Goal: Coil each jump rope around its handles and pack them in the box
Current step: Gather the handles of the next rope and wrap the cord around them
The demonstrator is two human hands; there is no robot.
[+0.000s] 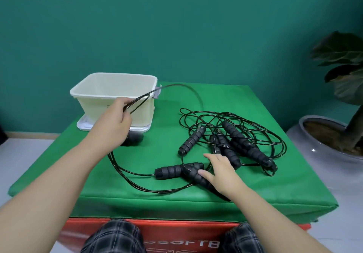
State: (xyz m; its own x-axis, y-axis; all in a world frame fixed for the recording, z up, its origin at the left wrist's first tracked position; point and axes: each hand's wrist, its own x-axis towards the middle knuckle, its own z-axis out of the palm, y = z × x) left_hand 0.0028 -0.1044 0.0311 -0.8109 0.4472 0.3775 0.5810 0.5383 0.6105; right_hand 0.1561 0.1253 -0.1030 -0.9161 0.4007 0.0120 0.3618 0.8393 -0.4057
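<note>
Fingers (125, 103) of our left hand (115, 121) curl round a few gathered loops of black rope (137, 100), pinching them just in front of the cream box (115, 93), while the fingers of our right hand (220, 169) lie fairly straight and spread on a pair of crossed foam handles (182, 171) near the front edge of the green tabletop (98, 174). From those handles, cord runs in a wide arc left and back toward the left hand; another strand arches up past the box's right corner and drops toward the tangled pile (231, 134) of other ropes and handles on the right.

We judge this to be the first rope's coiling, with the box apparently unfilled. To do it well, we should bring the two handles side by side and grip them together, then feed the loops over in even turns with light tension. We should also free the strand from the pile before winding; otherwise it may drag neighbouring ropes along. Which handles belong to which rope we cannot tell.
</note>
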